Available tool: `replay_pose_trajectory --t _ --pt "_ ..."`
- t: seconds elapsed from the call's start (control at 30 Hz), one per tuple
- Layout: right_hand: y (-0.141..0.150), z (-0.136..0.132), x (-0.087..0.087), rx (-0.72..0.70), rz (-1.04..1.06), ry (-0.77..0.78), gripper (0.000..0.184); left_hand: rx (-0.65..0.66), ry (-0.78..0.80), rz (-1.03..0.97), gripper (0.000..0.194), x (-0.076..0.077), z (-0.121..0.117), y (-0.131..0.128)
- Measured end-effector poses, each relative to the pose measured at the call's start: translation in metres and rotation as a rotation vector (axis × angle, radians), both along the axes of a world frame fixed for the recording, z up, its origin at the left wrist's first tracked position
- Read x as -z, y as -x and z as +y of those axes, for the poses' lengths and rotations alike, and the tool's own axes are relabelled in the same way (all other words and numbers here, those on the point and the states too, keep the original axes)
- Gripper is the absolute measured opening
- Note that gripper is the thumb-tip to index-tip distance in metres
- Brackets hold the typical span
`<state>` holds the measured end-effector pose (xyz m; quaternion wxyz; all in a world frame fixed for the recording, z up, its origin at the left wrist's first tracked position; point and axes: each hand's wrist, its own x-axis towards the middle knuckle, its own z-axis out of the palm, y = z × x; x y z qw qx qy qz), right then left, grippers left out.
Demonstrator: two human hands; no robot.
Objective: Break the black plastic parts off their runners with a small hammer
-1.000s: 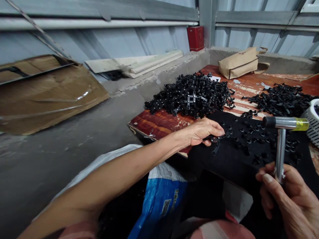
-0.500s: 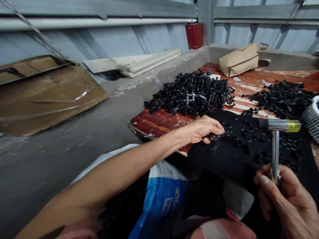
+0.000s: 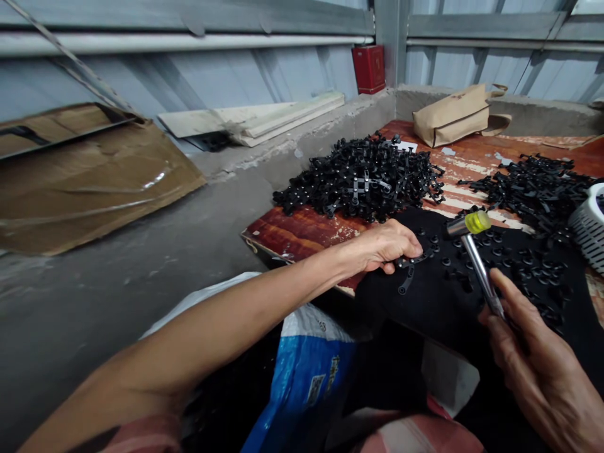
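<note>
My left hand (image 3: 394, 245) is closed on a small black linkage part (image 3: 406, 279) at the near edge of a black mat (image 3: 391, 302). One arm of the part sticks out below my fingers, and the rest is partly hidden by them. My right hand (image 3: 528, 340) grips the handle of a mallet (image 3: 484, 277) with a metal shaft. Its head has a yellow face and a dark face, and it hangs above the mat, right of my left hand. Several small black round pieces (image 3: 497, 251) lie scattered on the mat below and beside the mallet.
A large heap of black linkage parts (image 3: 363, 176) sits behind my left hand on the worn red-brown table (image 3: 287, 233). A second black pile (image 3: 538, 182) and a white basket (image 3: 589, 220) are on the right. Farther back are a tan bag (image 3: 450, 116) and a red tin (image 3: 369, 68). A blue-white sack (image 3: 302, 371) stands below.
The mallet has swung left and its head has tilted, coming closer to my left hand. My right hand has turned with it. The left hand and its part stay almost in place.
</note>
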<state>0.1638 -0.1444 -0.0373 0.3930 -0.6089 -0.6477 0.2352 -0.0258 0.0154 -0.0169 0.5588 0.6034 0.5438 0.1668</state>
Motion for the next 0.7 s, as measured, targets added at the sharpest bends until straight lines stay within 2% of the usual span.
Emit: replay_pose_trajectory --t 0.1,0.27,0.37,0.57,0.7 --pt "-0.003 0.007 0.002 -0.123 -0.23 -0.102 0.06 0.038 -0.005 -0.044 0.003 0.011 0.005 0.003" --pt "-0.011 0.02 0.006 -0.174 -0.397 0.003 0.061 0.05 -0.003 -0.096 0.006 0.022 0.013 0.007" --pt "-0.01 0.023 0.003 -0.173 -0.437 0.002 0.061 0.075 -0.018 -0.078 0.009 0.018 0.011 0.009" --pt "-0.006 0.018 -0.002 -0.168 -0.509 -0.025 0.063 0.232 -0.19 0.016 0.013 0.003 -0.003 0.009" --pt "-0.007 0.015 -0.004 -0.182 -0.522 -0.017 0.065 0.246 -0.083 0.032 0.013 0.003 -0.005 0.009"
